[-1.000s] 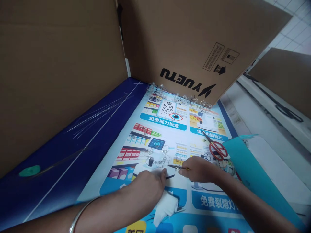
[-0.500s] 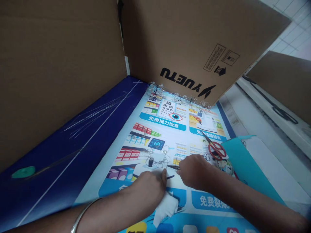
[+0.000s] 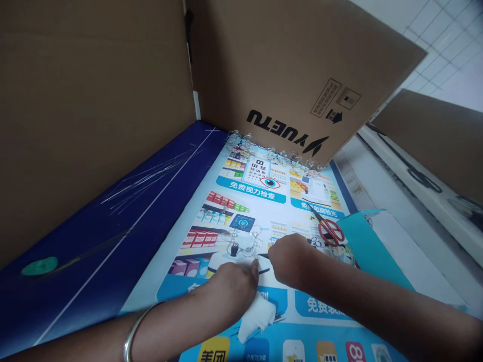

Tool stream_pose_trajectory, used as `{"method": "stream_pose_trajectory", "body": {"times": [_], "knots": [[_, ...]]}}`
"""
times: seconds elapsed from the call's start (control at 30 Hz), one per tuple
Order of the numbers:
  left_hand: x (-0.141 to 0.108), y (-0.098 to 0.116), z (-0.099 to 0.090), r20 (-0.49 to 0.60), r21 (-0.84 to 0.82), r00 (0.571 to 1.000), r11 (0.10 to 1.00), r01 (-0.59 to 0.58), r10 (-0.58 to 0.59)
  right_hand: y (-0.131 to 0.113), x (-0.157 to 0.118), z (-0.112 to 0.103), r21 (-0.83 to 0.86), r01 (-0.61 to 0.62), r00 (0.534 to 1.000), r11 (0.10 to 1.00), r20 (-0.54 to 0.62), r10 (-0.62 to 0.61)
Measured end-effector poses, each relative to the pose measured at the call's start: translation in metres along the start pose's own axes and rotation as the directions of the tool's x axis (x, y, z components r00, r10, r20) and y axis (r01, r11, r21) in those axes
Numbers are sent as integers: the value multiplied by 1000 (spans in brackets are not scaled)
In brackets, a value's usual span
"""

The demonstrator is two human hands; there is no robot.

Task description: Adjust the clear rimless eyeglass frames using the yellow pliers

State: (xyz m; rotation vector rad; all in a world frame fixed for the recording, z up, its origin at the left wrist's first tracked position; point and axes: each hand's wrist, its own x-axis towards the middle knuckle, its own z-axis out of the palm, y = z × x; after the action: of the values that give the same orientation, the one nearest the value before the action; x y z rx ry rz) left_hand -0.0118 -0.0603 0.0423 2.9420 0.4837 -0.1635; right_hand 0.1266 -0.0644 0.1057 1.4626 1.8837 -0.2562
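Note:
A beaded wire piece (image 3: 247,249), with clear beads and a small dark part, lies in a loose loop on the printed sheet. At its near end my left hand (image 3: 236,284) is closed, thumb and fingertip pinching the wire. My right hand (image 3: 290,259) is a fist just to the right, a short gap from the left fingertips. The dark pointed tool in this fist is now hidden behind the fingers. A crumpled white tissue (image 3: 258,317) lies near my left wrist.
Red-handled scissors (image 3: 331,231) and a clear round dish (image 3: 344,255) sit beyond my right hand, beside a teal folder (image 3: 373,246). Cardboard (image 3: 287,60) walls stand at the back and left. Several wire pieces (image 3: 279,155) line the back. A green lump (image 3: 39,266) lies left.
My right hand has drawn slightly left and up, and the tool's dark tip has gone out of sight. My left hand keeps its pinch. The view has turned slightly.

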Motion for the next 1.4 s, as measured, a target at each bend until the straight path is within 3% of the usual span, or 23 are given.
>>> {"method": "stream_pose_trajectory", "body": {"times": [0.27,0.4,0.67,1.13,1.27,1.4], "knots": [[-2,-1,9,-46,-113,998,993,-39,34,11,-29,15,19,-53,995,998,-89,55],[-2,1,3,-18,-129,998,990,-55,53,17,-36,26,60,-76,988,995,-132,83],[-7,6,-11,-25,-131,998,990,-58,55,10,-26,42,137,-80,968,987,-224,110],[-2,6,11,11,-44,997,996,-81,82,4,-17,58,227,-108,958,968,-236,163],[-3,6,15,17,-74,998,995,-65,66,2,-16,62,252,-118,959,960,-223,176],[-2,3,11,-23,-186,999,982,23,-28,4,-21,66,277,-133,958,952,-208,195]]}}
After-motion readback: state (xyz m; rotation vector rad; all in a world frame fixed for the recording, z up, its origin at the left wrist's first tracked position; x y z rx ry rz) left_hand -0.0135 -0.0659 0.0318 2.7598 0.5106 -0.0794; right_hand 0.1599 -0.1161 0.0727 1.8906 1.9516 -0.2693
